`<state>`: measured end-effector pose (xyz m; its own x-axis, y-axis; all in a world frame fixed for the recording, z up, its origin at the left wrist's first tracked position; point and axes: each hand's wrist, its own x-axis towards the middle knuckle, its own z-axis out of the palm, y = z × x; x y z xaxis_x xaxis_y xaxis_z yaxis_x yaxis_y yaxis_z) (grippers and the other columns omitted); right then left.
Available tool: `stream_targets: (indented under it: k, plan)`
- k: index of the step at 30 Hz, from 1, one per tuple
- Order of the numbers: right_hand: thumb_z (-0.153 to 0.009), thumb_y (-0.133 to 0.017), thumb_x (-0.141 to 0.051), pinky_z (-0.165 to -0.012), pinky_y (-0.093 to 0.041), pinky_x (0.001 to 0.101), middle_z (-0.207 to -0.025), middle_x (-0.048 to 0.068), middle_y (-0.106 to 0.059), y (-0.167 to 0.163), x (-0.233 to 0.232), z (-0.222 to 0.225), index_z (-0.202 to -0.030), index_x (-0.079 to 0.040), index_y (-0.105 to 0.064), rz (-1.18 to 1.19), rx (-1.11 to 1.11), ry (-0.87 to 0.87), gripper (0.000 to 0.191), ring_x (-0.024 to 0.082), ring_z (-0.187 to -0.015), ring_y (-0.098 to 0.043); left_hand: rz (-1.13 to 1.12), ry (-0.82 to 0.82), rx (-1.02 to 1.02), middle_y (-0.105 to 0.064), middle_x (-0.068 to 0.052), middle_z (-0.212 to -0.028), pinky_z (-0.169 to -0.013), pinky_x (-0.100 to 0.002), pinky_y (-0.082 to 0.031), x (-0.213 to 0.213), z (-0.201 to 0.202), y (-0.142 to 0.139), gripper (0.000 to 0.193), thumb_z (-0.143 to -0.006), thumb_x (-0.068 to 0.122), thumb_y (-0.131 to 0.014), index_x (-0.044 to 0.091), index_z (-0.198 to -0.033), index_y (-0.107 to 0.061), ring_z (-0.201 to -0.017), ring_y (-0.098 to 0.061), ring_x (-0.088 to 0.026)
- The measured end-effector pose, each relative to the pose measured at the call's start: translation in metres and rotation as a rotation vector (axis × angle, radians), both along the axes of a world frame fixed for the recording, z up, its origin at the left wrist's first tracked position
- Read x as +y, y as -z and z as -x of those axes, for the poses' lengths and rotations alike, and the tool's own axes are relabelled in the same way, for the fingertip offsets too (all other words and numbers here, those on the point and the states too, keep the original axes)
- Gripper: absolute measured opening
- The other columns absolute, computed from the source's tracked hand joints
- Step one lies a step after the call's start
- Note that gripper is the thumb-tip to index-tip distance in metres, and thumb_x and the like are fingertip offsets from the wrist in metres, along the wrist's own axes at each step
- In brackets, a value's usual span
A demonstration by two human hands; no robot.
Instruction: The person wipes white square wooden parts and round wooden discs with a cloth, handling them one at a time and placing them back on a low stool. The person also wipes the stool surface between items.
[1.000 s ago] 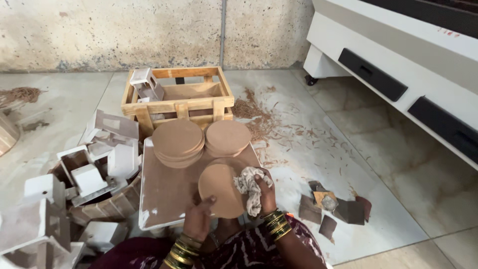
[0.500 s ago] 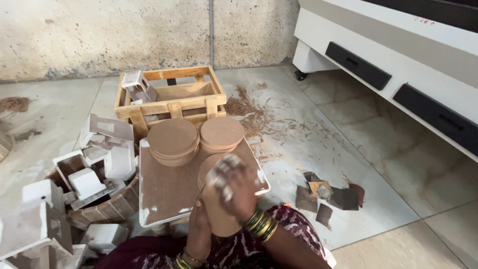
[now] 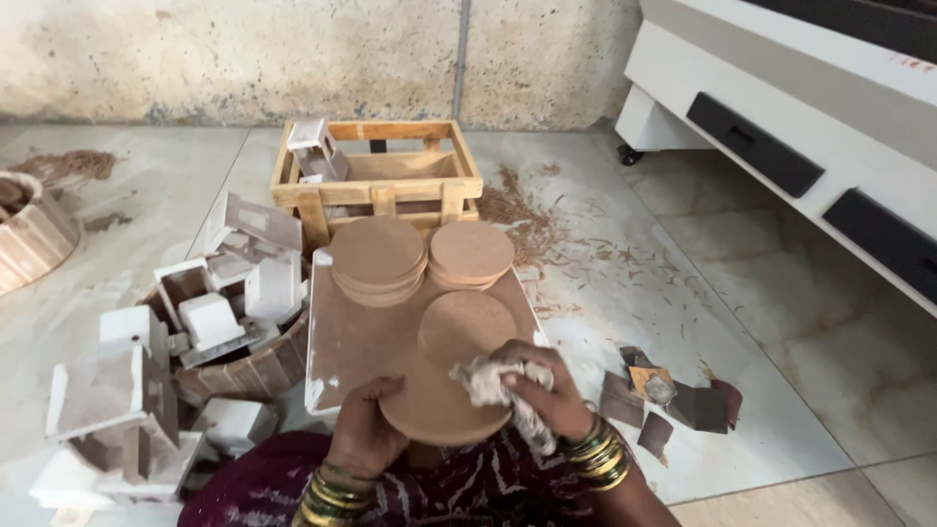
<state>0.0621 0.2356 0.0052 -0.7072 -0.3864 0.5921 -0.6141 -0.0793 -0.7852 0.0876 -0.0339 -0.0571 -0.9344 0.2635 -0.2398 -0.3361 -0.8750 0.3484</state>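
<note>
The left hand (image 3: 366,429) grips the near edge of a round wooden disc (image 3: 444,400) held over the board (image 3: 356,342), while the right hand (image 3: 547,390), closed on a crumpled rag (image 3: 493,383), rubs its face mid-wipe.

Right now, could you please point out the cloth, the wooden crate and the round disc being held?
cloth (image 3: 493,383), head view, on its crumpled middle.
wooden crate (image 3: 376,193), head view, on its front top rail.
round disc (image 3: 439,408), head view, on its bare flat face.
</note>
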Motion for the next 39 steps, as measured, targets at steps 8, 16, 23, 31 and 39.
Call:
stream_targets:
  k: [8,16,23,31,39]
  plan:
    - [-0.091,-0.066,-0.023,-0.099,-0.049,0.0484,-0.131,0.016,-0.068,0.001,-0.068,-0.039,-0.132,-0.007,-0.062,-0.440,0.544,0.403,0.044,0.036,-0.121,-0.063,0.547,-0.348,0.146,-0.069,-0.014,-0.121,-0.091,-0.038,-0.056,0.023,-0.024,-0.047,0.056,-0.106,0.040,-0.034,-0.002,-0.134,-0.057,-0.108,-0.067,-0.025]
    - [-0.101,-0.059,-0.032,-0.114,-0.047,0.0496,-0.135,0.020,-0.068,0.008,-0.065,0.012,-0.142,-0.009,-0.061,-0.489,0.164,0.622,0.047,0.035,-0.128,-0.062,1.052,-0.318,0.265,-0.073,-0.015,-0.118,-0.089,-0.035,-0.055,0.022,-0.043,-0.055,0.057,-0.104,0.040,-0.037,-0.001,-0.136,-0.060,-0.104,-0.069,-0.023]
    - [-0.106,-0.045,-0.040,-0.108,-0.048,0.0306,-0.139,0.007,-0.064,0.080,-0.049,0.000,-0.149,-0.001,-0.045,0.085,-0.791,0.135,0.058,0.013,-0.125,-0.062,1.100,-0.577,0.309,-0.073,-0.018,-0.118,-0.091,-0.041,-0.056,-0.004,-0.020,-0.022,0.058,-0.111,0.040,-0.029,-0.003,-0.128,-0.063,-0.106,-0.068,-0.026]
    - [-0.103,-0.059,-0.033,-0.081,-0.061,0.0374,-0.107,0.015,-0.073,0.131,0.021,-0.001,-0.123,0.001,-0.060,0.339,-0.597,-0.237,0.040,0.024,-0.092,-0.072,0.470,-0.687,-0.034,-0.062,-0.011,-0.135,-0.102,-0.043,-0.051,-0.082,-0.002,0.007,0.054,-0.108,0.042,-0.035,0.003,-0.141,-0.051,-0.120,-0.062,-0.027]
    - [-0.092,-0.064,-0.045,-0.070,-0.065,0.0452,-0.097,0.019,-0.072,0.151,0.053,0.007,-0.117,-0.004,-0.062,0.596,-1.240,0.051,0.047,0.033,-0.080,-0.073,0.905,-0.937,0.041,-0.060,-0.013,-0.138,-0.104,-0.039,-0.048,-0.072,0.024,0.021,0.050,-0.108,0.033,-0.039,0.003,-0.147,-0.048,-0.122,-0.059,-0.025]
